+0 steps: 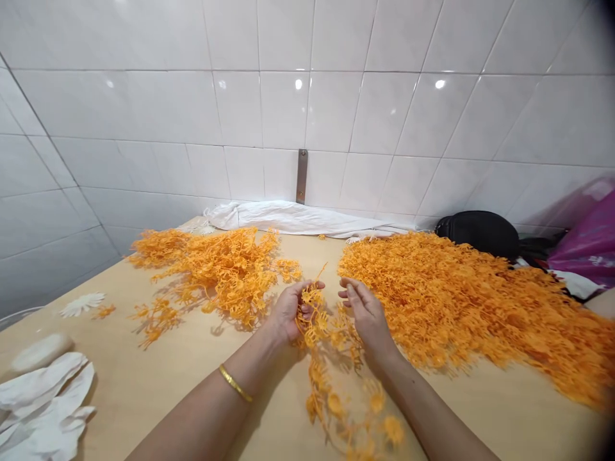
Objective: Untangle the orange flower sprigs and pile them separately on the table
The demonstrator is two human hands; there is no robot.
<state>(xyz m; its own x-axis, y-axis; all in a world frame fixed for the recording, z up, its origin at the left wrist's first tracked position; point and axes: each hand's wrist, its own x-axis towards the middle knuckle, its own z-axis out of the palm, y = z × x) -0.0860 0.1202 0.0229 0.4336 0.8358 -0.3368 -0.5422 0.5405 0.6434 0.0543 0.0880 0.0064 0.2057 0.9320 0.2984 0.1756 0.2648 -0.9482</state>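
loosely, the left hand pinches an orange plastic strand while the right hand touches it, fingers spread.

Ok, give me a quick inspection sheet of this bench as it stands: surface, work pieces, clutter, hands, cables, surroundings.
Surface: pale wooden tabletop, bare patches between the piles.
Job's things: tangled orange plastic sprig strand between both hands; large orange sprig heap to the right, smaller looser orange pile to the left.
Clutter: white gloves, white plastic flower piece, folded white cloth, black bag, purple plastic bag.
Grippers: left hand grips the strand; right hand open, fingers against it.
Cables: nothing seen.
Surroundings: white tiled wall with a metal bracket.
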